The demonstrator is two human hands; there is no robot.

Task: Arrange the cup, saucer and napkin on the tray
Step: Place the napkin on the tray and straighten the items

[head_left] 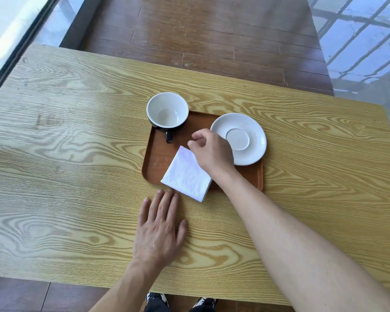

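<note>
Head view: right hand (212, 152) is pinching the napkin (186, 174) corner, likely squaring it on the tray (153, 158); left hand (159, 228) is lying flat, fingers spread, on the counter (77, 154).

A brown tray (153, 158) sits on a pale wood-grain tabletop (65, 136). At its far left corner stands an empty cup (167, 111), black outside and white inside, handle pointing near. A white saucer (241, 138) lies on the tray's right side, overhanging the right rim. A folded white napkin (186, 174) lies tilted, its near corner past the tray's near edge. The right hand (212, 152) hovers over the napkin's far corner, fingers loosely curled. The left hand (160, 228) rests flat on the tabletop, just near of the tray.
</note>
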